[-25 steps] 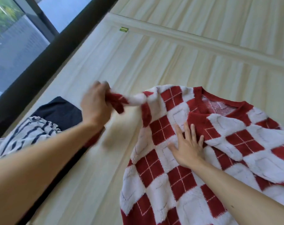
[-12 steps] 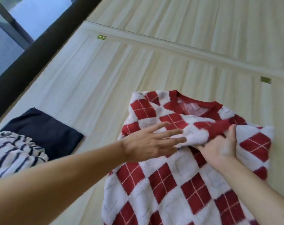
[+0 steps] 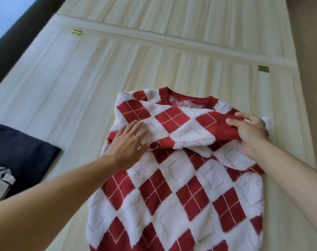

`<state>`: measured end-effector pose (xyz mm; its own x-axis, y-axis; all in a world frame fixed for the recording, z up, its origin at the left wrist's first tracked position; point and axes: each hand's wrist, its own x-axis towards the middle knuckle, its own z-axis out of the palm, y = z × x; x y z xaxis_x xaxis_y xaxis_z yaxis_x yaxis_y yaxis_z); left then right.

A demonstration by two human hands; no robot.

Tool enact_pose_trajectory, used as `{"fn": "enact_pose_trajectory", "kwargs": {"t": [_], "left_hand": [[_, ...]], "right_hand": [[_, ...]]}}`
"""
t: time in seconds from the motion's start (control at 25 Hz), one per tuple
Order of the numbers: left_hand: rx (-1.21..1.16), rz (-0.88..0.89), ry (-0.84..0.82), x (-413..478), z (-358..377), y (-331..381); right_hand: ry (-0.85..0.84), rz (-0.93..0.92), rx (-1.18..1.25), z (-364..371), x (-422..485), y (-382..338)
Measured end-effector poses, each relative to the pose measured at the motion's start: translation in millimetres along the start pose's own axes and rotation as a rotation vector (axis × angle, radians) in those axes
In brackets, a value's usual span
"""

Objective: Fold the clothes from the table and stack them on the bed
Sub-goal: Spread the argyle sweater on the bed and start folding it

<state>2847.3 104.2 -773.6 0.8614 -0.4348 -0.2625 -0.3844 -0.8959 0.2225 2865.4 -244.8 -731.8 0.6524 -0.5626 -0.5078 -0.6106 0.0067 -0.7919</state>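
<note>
The fluffy red-and-white argyle knit sweater [image 3: 174, 178] lay flat, collar away, on the pale wooden bench [image 3: 81, 84], one sleeve folded across its chest. The left hand [image 3: 128, 142] pressed flat with fingers spread on that sleeve while the right hand [image 3: 248, 129] pinched its cuff end. Best to keep the sleeve taut and square before smoothing, I'd say.

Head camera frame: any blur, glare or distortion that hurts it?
Head view: soft daylight, no harsh glare; sweater pattern sharp; right hand slightly motion-smeared, left hand clearer; wide-angle bends the surface seam; dark garment at the left edge is cropped.
</note>
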Motion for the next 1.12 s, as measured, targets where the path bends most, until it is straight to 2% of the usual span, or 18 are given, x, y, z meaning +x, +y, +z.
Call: {"fn": "enact_pose_trajectory", "kwargs": {"t": [0.08, 0.16, 0.24, 0.32, 0.36, 0.44, 0.52, 0.64, 0.72, 0.8, 0.96, 1.04, 1.12], "left_hand": [[0.016, -0.045, 0.052, 14.4, -4.2, 1.4], [0.089, -0.075, 0.115, 37.5, -14.1, 6.9], [0.164, -0.074, 0.146, 70.4, -21.6, 12.3], [0.200, -0.069, 0.018, 105.3, -27.7, 18.0], [0.196, -0.085, -0.072, 119.1, -31.4, 19.0], [0.173, -0.140, -0.205, 139.4, -35.3, 14.9], [0.166, -0.206, -0.236, 150.4, -41.0, 8.5], [0.176, -0.252, -0.297, 148.3, -56.2, 10.8], [0.269, -0.228, -0.311, 137.8, -68.5, 13.5], [0.390, -0.150, -0.145, 122.6, -89.6, 16.7], [0.247, 0.155, 0.324, 76.3, -149.7, 13.5], [0.302, 0.346, 0.500, 39.2, -162.8, 18.4], [0.364, 0.455, 0.584, -6.6, -150.1, 17.8]], "right_hand": [[0.086, -0.065, -0.430, -11.7, -0.2, 8.8], [0.142, -0.279, -0.815, -9.9, 10.1, 22.0], [0.059, -0.527, -1.014, 2.0, 26.8, 15.6], [-0.136, -0.510, -1.196, 11.7, 46.6, 4.1], [-0.213, -0.443, -1.261, 13.6, 55.1, 2.6], [-0.263, -0.361, -1.324, 14.1, 65.1, 2.4], [-0.281, -0.341, -1.340, 13.2, 62.9, -0.5], [-0.343, -0.373, -1.410, 13.8, 42.2, -10.0], [-0.298, -0.483, -1.419, 10.5, 25.4, -20.4], [-0.202, -0.634, -1.349, 3.7, 12.7, -34.1], [-0.013, -0.964, -1.095, -28.1, -20.1, -61.8], [0.007, -1.117, -1.027, -52.2, -51.3, -66.0], [-0.014, -1.195, -1.075, -73.5, -85.8, -49.1]]}}
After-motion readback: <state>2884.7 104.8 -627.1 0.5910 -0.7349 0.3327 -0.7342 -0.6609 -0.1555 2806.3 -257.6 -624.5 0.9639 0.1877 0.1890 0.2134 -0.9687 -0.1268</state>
